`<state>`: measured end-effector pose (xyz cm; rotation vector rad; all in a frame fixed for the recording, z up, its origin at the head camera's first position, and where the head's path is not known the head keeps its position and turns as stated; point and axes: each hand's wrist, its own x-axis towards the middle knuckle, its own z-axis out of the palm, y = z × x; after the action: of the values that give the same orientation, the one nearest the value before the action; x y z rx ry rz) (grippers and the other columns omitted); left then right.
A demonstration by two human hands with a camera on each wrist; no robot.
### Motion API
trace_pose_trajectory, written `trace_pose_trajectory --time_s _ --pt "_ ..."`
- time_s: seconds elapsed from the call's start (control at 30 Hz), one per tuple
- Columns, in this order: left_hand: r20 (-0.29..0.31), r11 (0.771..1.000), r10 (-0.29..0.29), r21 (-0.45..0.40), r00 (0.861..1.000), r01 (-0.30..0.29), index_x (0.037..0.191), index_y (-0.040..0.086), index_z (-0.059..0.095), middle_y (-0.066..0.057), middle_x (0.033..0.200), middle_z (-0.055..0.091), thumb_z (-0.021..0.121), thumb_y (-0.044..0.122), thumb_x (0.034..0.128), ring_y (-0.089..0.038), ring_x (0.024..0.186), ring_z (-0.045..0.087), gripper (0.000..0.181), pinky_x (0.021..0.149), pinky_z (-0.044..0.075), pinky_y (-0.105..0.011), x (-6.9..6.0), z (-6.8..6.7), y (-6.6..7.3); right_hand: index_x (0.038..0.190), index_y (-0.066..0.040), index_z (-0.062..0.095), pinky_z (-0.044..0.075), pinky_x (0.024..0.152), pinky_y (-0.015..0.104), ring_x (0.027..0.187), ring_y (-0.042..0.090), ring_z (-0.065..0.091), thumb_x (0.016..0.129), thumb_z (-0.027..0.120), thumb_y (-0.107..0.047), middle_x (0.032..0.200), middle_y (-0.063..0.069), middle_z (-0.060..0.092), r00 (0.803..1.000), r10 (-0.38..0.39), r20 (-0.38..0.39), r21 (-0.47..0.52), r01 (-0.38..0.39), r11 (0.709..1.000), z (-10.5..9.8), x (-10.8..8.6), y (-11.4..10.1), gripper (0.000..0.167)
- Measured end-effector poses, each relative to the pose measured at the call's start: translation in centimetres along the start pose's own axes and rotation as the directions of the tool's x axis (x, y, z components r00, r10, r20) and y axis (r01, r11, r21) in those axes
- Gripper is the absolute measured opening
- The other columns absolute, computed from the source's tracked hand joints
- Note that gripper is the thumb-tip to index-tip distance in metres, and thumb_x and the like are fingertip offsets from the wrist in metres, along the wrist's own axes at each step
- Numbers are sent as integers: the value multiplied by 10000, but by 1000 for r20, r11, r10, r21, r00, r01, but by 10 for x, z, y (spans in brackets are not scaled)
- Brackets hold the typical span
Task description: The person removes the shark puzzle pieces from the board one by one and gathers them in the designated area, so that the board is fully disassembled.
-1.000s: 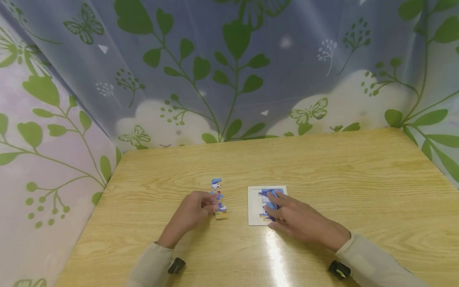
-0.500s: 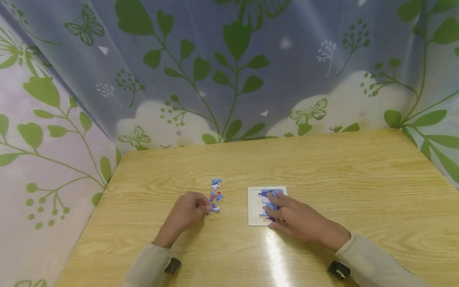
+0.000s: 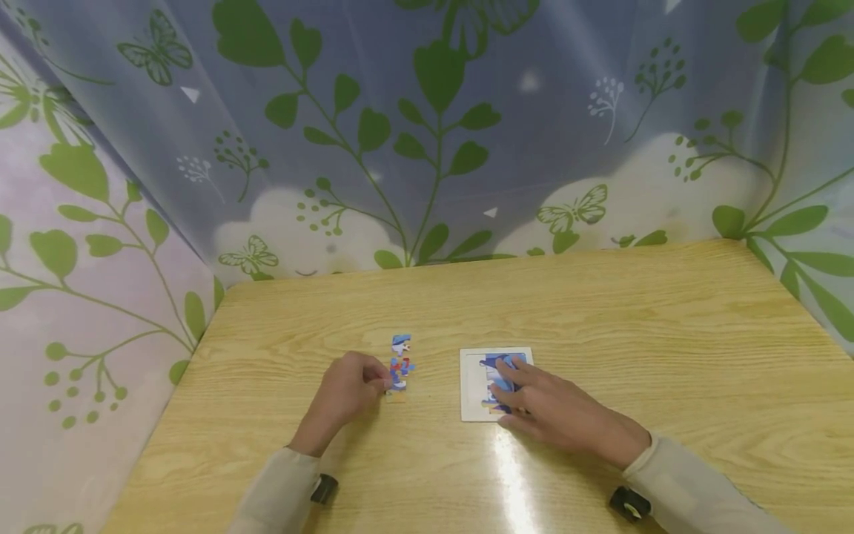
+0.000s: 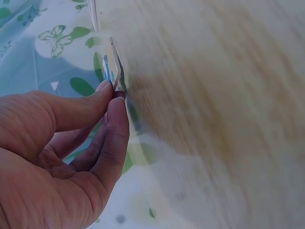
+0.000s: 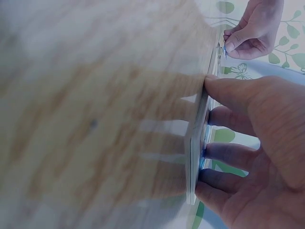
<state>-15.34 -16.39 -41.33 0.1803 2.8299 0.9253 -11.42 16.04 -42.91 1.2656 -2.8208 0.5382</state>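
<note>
My left hand [image 3: 348, 393] pinches a puzzle piece [image 3: 396, 385] with blue, white and yellow parts between thumb and fingers, low over the table. Its thumb and fingertips meet at the piece's edge [image 4: 113, 67] in the left wrist view. Just beyond lies a red and blue piece [image 3: 403, 366], and behind that a blue and white one [image 3: 401, 345]. My right hand [image 3: 567, 408] rests with spread fingers on a square white puzzle frame [image 3: 471, 412], over the blue pieces [image 3: 492, 377] in its right part. The hand hides some of them.
The wooden table [image 3: 600, 311] reaches back to a blue curtain [image 3: 520, 133] printed with leaves and butterflies. Another patterned cloth [image 3: 100, 297] hangs at the left. A dark device is strapped at each wrist.
My left hand has moved left with the pinched piece, then slightly away from me, bringing it close beneath the red and blue piece. My right hand has stayed on the frame.
</note>
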Motion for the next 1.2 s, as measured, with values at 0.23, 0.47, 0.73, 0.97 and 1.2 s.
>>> trace_pose_trajectory --time_s 0.23,0.47,0.73,0.97,1.2 --pt "-20 999 9 31 1000 -9 792 106 765 37 737 685 791 77 871 -130 698 605 88 661 516 -335 2 1 0 1316 29 643 404 1062 590 1339 530 432 998 660 -239 1436 361 461 1000 7 10 9 -7 1000 0 -1 0 416" --pt "-55 998 55 46 997 -53 779 107 763 37 734 695 807 83 858 -111 690 602 93 668 516 -330 6 4 5 1317 33 640 404 1064 585 1338 529 435 998 658 -237 1431 365 464 1000 0 10 11 0 1000 0 0 0 418" --pt "-26 981 196 -3 980 -196 871 37 779 -4 839 737 788 73 879 -126 772 675 38 705 568 -323 16 18 33 1315 38 638 395 1070 585 1341 530 430 995 663 -231 1432 368 459 1000 2 1 16 -2 1000 0 0 0 419" --pt "35 967 254 9 967 -254 890 49 785 -13 853 741 758 67 906 -130 793 667 35 723 558 -305 27 37 62 1324 34 631 389 1074 588 1348 527 420 997 659 -251 1447 358 446 1000 21 14 22 -21 1000 0 0 0 435" --pt "77 968 249 12 966 -250 916 47 779 -34 860 745 775 82 889 -150 788 683 44 715 553 -288 37 55 80 1308 40 639 392 1074 578 1346 518 430 985 676 -240 1436 359 455 1000 13 11 11 -14 1000 -1 0 0 429"
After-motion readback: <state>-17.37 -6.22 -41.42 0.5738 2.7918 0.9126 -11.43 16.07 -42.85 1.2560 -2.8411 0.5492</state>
